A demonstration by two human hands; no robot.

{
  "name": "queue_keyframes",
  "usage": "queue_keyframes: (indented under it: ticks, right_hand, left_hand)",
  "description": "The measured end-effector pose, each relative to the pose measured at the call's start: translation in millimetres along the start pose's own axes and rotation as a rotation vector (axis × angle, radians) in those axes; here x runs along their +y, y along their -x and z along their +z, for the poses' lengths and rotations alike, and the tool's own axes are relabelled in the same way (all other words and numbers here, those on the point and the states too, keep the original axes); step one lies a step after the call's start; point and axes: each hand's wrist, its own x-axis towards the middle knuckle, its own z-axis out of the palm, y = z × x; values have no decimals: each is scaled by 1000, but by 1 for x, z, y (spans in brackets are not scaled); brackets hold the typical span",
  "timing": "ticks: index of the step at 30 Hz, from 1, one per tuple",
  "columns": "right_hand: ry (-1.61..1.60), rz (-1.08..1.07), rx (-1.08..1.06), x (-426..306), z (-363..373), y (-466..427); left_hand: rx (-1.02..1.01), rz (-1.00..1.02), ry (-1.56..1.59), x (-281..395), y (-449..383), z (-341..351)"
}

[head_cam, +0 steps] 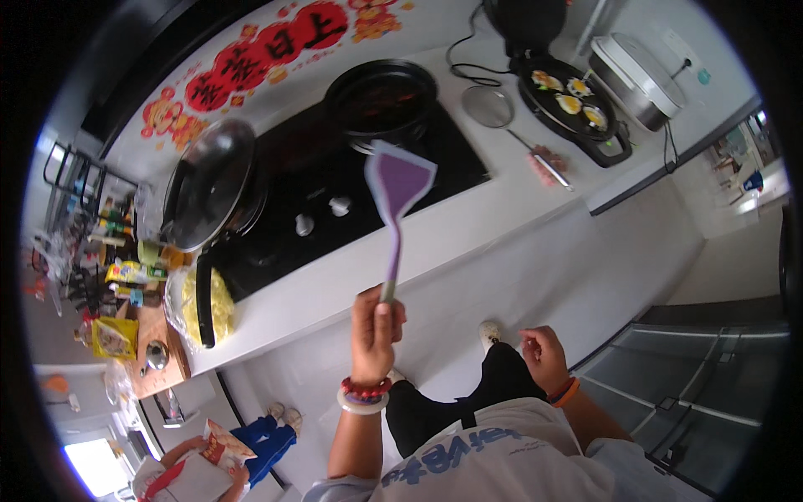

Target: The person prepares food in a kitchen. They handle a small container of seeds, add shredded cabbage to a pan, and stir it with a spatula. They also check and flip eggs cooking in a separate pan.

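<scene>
My left hand [376, 332] grips the grey handle of a purple silicone spatula [403, 179], holding it upright over the counter's front edge. Behind its blade are the black glass cooktop [301, 163] and a black pot [381, 100] with dark contents that I cannot make out. At my right side, my right hand [543, 356] hangs with loosely curled fingers and nothing in it. Farther right, an open electric griddle [568, 103] has several fried eggs [569, 104] on its lower plate. A mesh strainer [488, 106] lies beside it, its handle across a pinkish item [544, 166].
A long-handled pan [204, 301] with a tilted, glossy round piece [213, 182] occupies the cooktop's left side. Yellow food in a plastic bag [210, 301] sits nearby. A rice cooker [637, 78] stands far right. Another person [194, 467] at lower left holds a packet.
</scene>
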Motion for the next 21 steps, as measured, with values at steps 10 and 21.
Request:
queue_keyframes:
  ticks: [10,21]
  right_hand:
    - [47,22,240,71,-82,-10]
    - [344,-169,585,103,-87,-273]
  left_hand:
    - [-244,396,-1115,-60,-91,59]
    - [-313,486,-1278,-90,-123,88]
